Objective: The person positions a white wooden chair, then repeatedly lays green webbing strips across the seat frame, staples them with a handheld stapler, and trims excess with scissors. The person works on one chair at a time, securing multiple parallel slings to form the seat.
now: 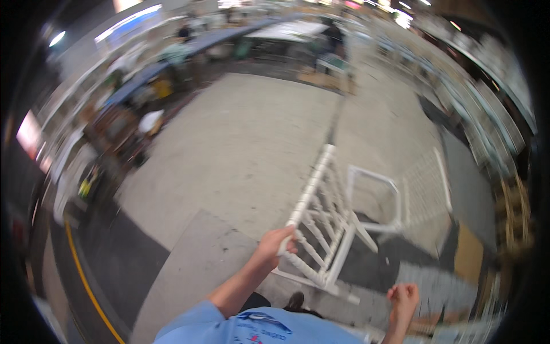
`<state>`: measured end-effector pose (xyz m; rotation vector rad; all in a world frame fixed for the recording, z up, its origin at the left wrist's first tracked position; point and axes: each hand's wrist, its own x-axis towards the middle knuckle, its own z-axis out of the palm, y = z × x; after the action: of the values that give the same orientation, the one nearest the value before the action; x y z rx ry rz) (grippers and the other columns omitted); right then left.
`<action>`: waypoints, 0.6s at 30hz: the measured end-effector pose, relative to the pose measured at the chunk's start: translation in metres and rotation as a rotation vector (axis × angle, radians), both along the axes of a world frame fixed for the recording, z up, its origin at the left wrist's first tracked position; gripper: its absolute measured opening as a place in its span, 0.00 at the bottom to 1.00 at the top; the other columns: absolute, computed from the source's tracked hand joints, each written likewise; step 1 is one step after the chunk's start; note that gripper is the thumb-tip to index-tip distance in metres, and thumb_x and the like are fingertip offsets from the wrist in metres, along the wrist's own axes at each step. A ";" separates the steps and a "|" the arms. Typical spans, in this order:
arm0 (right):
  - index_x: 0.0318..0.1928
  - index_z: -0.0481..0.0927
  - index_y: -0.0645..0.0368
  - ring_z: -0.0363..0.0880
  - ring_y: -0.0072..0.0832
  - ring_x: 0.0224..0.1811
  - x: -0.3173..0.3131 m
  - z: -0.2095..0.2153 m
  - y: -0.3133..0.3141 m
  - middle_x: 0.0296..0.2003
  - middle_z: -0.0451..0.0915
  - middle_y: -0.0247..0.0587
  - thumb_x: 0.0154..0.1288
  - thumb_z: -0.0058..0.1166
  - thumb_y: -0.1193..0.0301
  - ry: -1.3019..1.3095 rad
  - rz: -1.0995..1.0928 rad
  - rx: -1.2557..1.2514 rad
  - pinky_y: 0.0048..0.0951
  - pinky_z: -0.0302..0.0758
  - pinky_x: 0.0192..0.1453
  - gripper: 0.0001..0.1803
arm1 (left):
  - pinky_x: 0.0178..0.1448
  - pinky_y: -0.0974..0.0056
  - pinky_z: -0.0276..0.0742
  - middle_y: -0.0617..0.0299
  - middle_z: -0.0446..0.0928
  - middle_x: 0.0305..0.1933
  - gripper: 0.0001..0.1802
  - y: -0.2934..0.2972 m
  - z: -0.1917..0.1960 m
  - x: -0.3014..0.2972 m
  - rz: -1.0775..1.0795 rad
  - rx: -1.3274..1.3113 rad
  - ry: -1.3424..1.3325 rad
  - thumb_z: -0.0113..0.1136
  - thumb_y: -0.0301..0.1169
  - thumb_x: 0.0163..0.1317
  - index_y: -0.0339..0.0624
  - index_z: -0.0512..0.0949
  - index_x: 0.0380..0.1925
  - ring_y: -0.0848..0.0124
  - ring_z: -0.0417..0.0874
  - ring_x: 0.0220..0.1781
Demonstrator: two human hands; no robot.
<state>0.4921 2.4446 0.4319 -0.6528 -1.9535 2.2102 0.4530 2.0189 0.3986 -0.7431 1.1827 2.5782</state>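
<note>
My left hand [275, 246] is closed around the top rail of a white chair [308, 194] with bead-like turned spindles. The chair leans at an angle in front of me, its legs near the floor by my feet; whether they touch it I cannot tell. Off to the right, apart from the chair, my right hand [403, 301] has its fingers curled in, and nothing shows in it. Just beyond the held chair is another white chair frame [373, 171] with an open seat. Beside that frame is a white slatted back [425, 186], blurred; I cannot tell whether they are joined.
Grey sheets [229, 143] cover the floor ahead. A brown cardboard piece [468, 252] lies at the right, near wooden frames [513, 212]. A long blue-topped table [240, 30] and a person [332, 40] are at the back. Rows of pale chairs [487, 109] line the right.
</note>
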 end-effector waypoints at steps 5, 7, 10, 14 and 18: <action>0.44 0.77 0.58 0.83 0.32 0.30 -0.058 0.000 -0.093 0.33 0.83 0.42 0.75 0.60 0.75 -0.003 0.288 0.205 0.35 0.81 0.35 0.04 | 0.41 0.60 0.77 0.65 0.73 0.23 0.18 -0.132 0.063 0.010 0.077 -0.159 0.162 0.62 0.43 0.77 0.37 0.81 0.36 0.72 0.76 0.28; 0.50 0.82 0.62 0.88 0.37 0.41 -0.069 -0.001 -0.138 0.42 0.87 0.50 0.75 0.63 0.72 -0.022 0.407 0.232 0.40 0.87 0.49 0.08 | 0.39 0.62 0.76 0.65 0.75 0.25 0.18 -0.194 0.082 0.033 0.122 -0.198 0.111 0.63 0.42 0.77 0.38 0.81 0.34 0.74 0.76 0.28; 0.44 0.79 0.60 0.86 0.27 0.35 -0.080 -0.016 -0.229 0.39 0.87 0.42 0.73 0.64 0.79 -0.026 0.398 0.237 0.30 0.86 0.42 0.05 | 0.37 0.63 0.75 0.64 0.76 0.27 0.17 -0.299 0.097 0.057 0.183 -0.196 0.121 0.65 0.40 0.75 0.37 0.81 0.33 0.74 0.75 0.27; 0.45 0.83 0.63 0.85 0.30 0.35 -0.089 -0.074 -0.327 0.38 0.86 0.42 0.72 0.63 0.78 -0.163 0.465 0.225 0.34 0.85 0.38 0.05 | 0.35 0.63 0.74 0.64 0.76 0.27 0.15 -0.417 0.094 0.085 0.304 -0.302 0.123 0.67 0.36 0.73 0.33 0.82 0.36 0.74 0.74 0.25; 0.45 0.84 0.63 0.83 0.30 0.31 -0.075 -0.134 -0.377 0.35 0.86 0.41 0.70 0.60 0.79 -0.341 0.569 0.439 0.33 0.83 0.33 0.05 | 0.31 0.62 0.73 0.61 0.77 0.25 0.15 -0.557 0.103 0.082 0.340 -0.475 0.055 0.68 0.34 0.70 0.29 0.83 0.34 0.73 0.75 0.22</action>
<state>0.4168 2.0674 0.2975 -0.4667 -2.9883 1.8790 0.5347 1.4615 0.5018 -1.0512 1.8659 2.6080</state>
